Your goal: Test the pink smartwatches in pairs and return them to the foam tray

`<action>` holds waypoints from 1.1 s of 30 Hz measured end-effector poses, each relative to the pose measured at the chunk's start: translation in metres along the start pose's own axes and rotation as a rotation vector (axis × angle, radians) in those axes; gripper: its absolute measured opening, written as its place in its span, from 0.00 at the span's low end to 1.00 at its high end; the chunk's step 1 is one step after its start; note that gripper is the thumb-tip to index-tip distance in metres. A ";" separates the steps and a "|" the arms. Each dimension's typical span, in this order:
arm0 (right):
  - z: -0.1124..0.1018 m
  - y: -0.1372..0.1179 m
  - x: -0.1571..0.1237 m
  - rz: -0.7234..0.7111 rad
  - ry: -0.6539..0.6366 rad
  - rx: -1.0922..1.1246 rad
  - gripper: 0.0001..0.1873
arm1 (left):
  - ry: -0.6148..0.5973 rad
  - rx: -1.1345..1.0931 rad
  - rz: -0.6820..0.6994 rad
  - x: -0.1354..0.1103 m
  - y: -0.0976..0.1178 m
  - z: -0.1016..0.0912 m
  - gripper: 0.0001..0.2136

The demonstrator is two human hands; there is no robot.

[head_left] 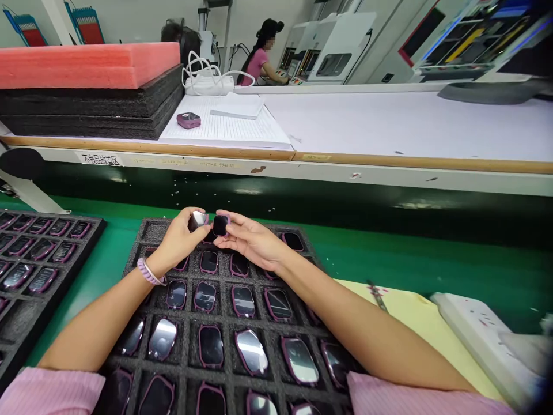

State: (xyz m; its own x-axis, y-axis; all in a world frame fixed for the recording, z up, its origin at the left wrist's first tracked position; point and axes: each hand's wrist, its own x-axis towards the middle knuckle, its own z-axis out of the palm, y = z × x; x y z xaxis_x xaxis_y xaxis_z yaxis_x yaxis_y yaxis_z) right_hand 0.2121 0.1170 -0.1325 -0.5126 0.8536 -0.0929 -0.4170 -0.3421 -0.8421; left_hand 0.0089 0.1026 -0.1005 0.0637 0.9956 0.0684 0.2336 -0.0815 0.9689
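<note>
My left hand is closed on a small watch body with a shiny screen, held over the far end of a black foam tray. My right hand pinches a second watch body with a dark screen right beside it; the two pieces almost touch. The tray's pockets hold several purple-rimmed watch bodies, screens up. A pink band circles my left wrist.
A second foam tray of watch bodies lies at the left on the green belt. A yellow sheet and a white power strip sit at the right. Behind, a white bench carries foam slabs, lined paper and one watch body. A person works far back.
</note>
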 end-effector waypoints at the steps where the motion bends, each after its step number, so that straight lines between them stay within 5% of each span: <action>1: -0.001 0.001 0.000 -0.007 -0.027 -0.002 0.29 | -0.001 0.052 0.033 -0.002 -0.003 0.000 0.16; 7: -0.005 0.005 0.000 -0.027 -0.150 -0.022 0.32 | -0.014 0.176 0.110 -0.005 -0.011 -0.001 0.20; 13: -0.002 0.006 -0.004 -0.063 -0.173 -0.027 0.25 | 0.035 0.183 0.146 -0.008 -0.017 0.002 0.22; 27: -0.002 0.009 -0.004 -0.067 -0.206 -0.066 0.34 | 0.091 0.117 0.203 -0.010 -0.023 0.008 0.21; 33: 0.000 0.009 -0.004 -0.095 -0.247 -0.066 0.29 | 0.089 0.158 0.211 -0.011 -0.021 0.008 0.22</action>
State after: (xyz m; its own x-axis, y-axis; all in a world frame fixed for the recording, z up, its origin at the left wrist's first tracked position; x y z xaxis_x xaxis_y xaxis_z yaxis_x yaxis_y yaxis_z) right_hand 0.2110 0.1104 -0.1395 -0.6443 0.7563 0.1138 -0.4262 -0.2315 -0.8745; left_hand 0.0107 0.0925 -0.1231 0.0431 0.9553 0.2924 0.3735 -0.2869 0.8821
